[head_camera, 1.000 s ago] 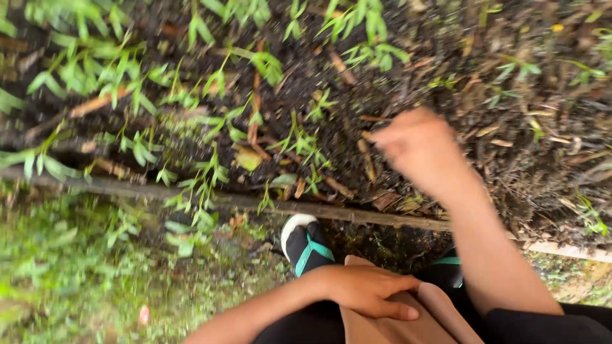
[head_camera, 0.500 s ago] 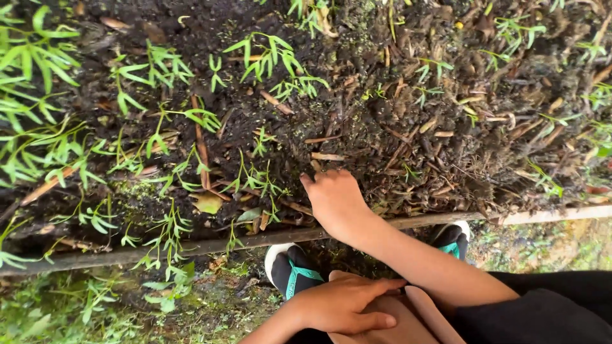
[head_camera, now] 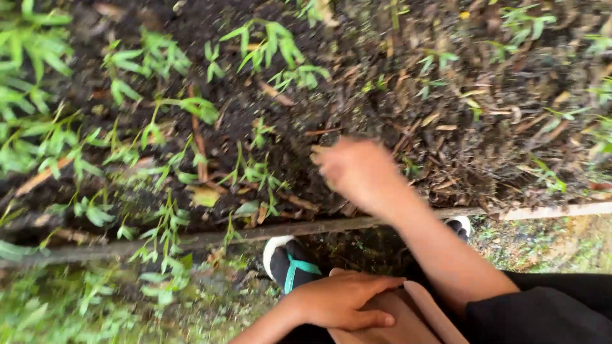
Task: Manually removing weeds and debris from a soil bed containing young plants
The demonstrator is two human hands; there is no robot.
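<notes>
My right hand (head_camera: 358,171) hovers over a bed of dark soil (head_camera: 280,121), blurred by motion, fingers curled toward the ground near small green weeds (head_camera: 255,175) and dry twigs. Whether it holds anything I cannot make out. My left hand (head_camera: 341,299) rests flat on my bent knee, fingers spread and empty. A black sandal with a teal strap (head_camera: 290,264) shows below the bed's edge.
A dark wooden border (head_camera: 210,239) runs across the front of the bed, turning pale at the right (head_camera: 561,210). Leafy green plants (head_camera: 44,95) crowd the left side. Dry brown litter (head_camera: 497,127) covers the right. Grass (head_camera: 83,306) lies at lower left.
My right hand lifted off the soil and shifted slightly up and right, now blurred. A second ago it was higher and further right. My left hand stayed on the knee.
</notes>
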